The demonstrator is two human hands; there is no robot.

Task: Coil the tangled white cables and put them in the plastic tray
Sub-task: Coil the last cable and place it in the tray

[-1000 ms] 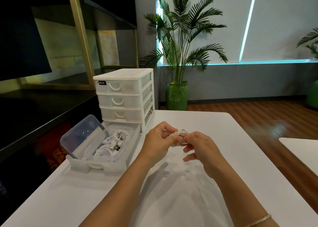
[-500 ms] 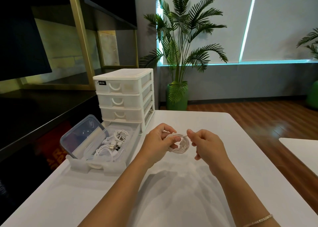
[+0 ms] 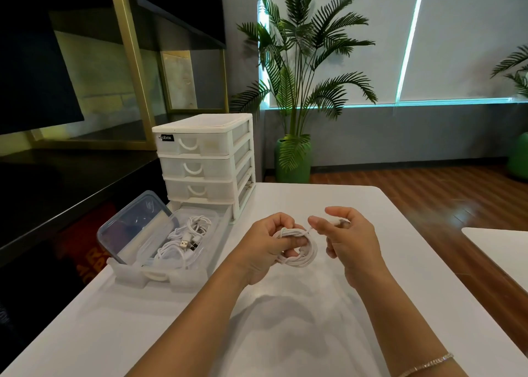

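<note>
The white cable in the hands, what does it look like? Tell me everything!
The thin white coiled cable is wound into a small round loop of several turns, with one end wrapped across its top. It looks smooth and rubbery. The left hand grips it above the white table, fingers poking through the loop. A short tail runs to the right hand, which pinches its end.

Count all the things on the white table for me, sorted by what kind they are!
Drawer towers: 1, the white drawer unit
Pulled-out drawers: 1, the drawer tray
Clear boxes: 1, the plastic container with its lid
Cable bunches: 2, the pile of white cables and the coiled cable in the hands
Total: 5
</note>
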